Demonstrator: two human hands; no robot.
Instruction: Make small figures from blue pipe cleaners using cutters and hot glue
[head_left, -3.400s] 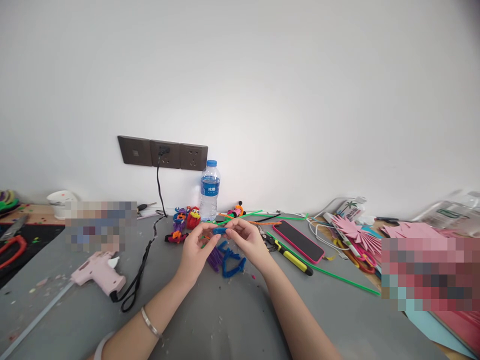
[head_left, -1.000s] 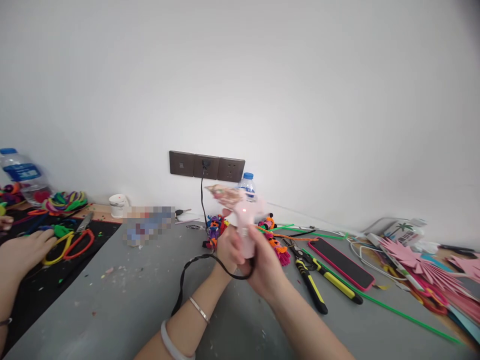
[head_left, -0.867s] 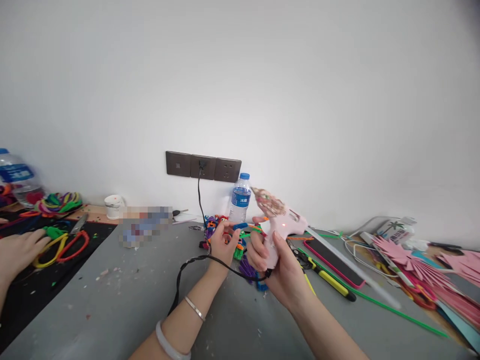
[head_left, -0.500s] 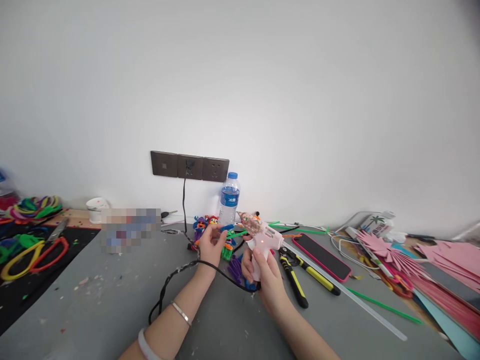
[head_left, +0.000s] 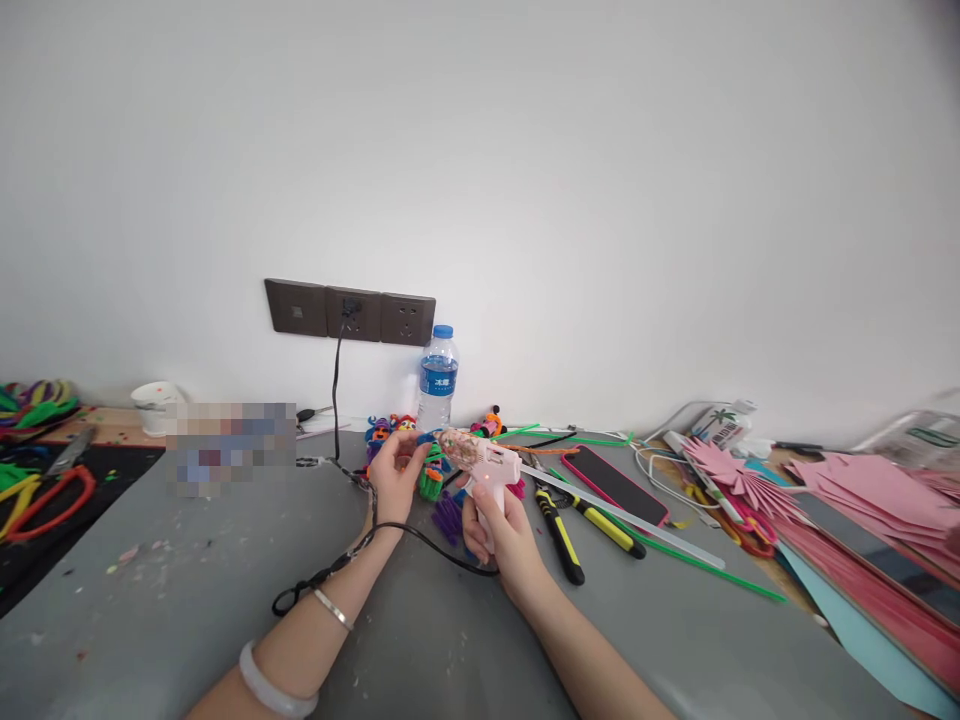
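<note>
water bottle [head_left: 437, 365] label, print too small

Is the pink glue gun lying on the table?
No, the right hand grips the pink glue gun by its handle, above the grey table.

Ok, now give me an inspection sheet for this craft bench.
Surface: grey table, speckled with scraps.
Job's things: pink glue gun, lamp lit; small blue piece at its nozzle.
Clutter: pliers, phone, water bottle, pipe-cleaner figures, pink paper.
Grippers: right hand grips the gun; left hand pinches the blue piece.
Cables: black cord from wall socket, crossing left forearm.
Surroundings: white wall; scissors on black mat, left.
</note>
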